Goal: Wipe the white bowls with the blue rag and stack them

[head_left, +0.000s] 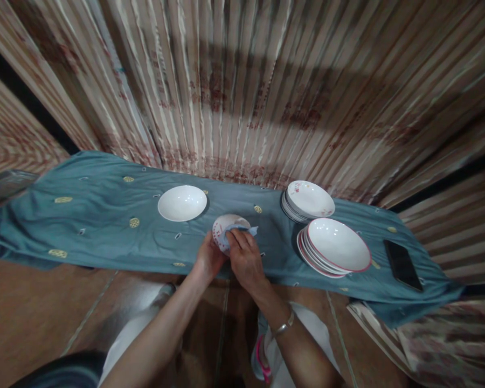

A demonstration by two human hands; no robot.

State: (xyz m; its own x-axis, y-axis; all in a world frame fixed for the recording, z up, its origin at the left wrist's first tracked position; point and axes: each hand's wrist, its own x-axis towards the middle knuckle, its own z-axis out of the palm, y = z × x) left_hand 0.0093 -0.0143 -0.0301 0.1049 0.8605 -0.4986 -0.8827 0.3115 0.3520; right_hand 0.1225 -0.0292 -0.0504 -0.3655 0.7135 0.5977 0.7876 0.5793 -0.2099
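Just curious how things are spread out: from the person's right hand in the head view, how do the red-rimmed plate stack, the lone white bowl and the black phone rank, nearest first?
From the right hand:
1. Red-rimmed plate stack, just right.
2. Lone white bowl, up left.
3. Black phone, far right.

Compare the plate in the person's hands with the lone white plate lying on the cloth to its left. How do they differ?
The held plate is tilted, gripped by the left hand, with the right hand pressing a rag on it; the lone plate lies flat, untouched. The held plate shows red markings; the lone plate looks plain white. Both are round and white.
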